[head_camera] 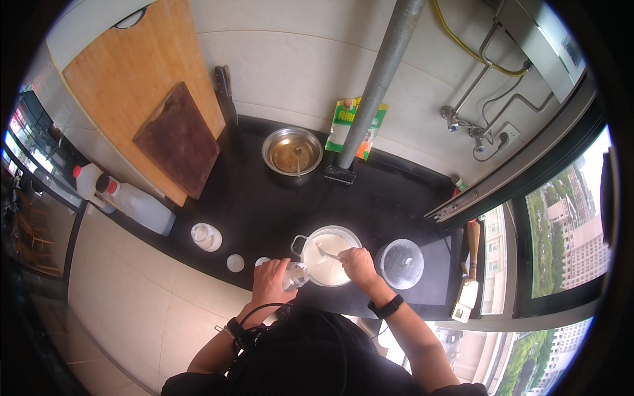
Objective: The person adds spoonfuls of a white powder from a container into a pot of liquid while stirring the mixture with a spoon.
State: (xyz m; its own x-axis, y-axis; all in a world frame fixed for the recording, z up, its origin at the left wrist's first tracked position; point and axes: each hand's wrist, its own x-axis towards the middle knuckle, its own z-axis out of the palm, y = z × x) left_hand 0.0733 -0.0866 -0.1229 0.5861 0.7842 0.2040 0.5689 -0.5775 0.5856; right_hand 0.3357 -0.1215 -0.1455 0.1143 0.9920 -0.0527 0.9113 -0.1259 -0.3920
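Note:
A pot (357, 240) with a loop handle holds white, milky liquid (322, 270) on the dark counter in front of me. Tilted at its left rim is a small clear jar (298, 275), gripped in my left hand (270, 284); what is inside the jar is hard to make out. With my right hand (358, 266) I hold a spoon (329, 255), its bowl end at the liquid. Left of the pot lie a white lid (235, 263) and a second white lid (261, 261), partly hidden by my left hand. A white jar (206, 237) stands farther left.
A domed lid (402, 263) is right of the pot. Behind stand a steel basin (270, 148) with a spoon, a metal pipe (372, 99) and a printed bag (339, 133). Cutting boards (178, 141), a knife (225, 86) and plastic jugs (141, 205) are at left, a brush (472, 252) at right.

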